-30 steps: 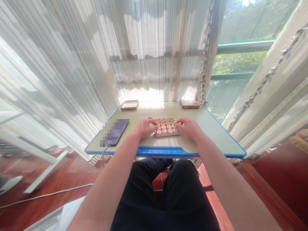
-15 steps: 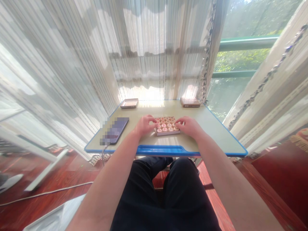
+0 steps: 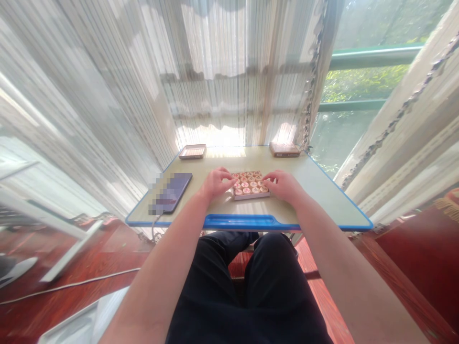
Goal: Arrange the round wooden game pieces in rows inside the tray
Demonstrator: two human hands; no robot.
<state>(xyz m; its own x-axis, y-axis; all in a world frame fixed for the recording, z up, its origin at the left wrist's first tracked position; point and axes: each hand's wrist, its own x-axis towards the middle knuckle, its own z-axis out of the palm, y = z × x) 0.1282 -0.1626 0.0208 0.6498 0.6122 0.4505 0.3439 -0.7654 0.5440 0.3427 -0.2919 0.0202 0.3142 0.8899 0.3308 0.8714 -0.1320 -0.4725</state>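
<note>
Round wooden Chinese chess pieces (image 3: 245,185) with red characters fill a shallow open box (image 3: 252,196) in several rows, near the front middle of the table. My left hand (image 3: 217,182) is at the box's left side, its thumb and bent fingers against the side and the outer pieces. On the opposite side, my right hand (image 3: 281,185) has its fingers curled in the same way, fingertips on the right edge. Between them the two hands hold the box, which lies flat on the table. The undersides of my fingers are hidden.
The pale table (image 3: 319,196) has a blue rim and a blue front groove (image 3: 238,220). A phone (image 3: 175,191) with a cable lies left. A shallow lid-like tray (image 3: 192,152) is at the back left, a closed brown box (image 3: 284,149) at the back right. Curtains hang behind.
The view has shifted slightly. Both hands stay at the sides of the box, with hardly any movement of the fingers, and the pieces lie as before.
</note>
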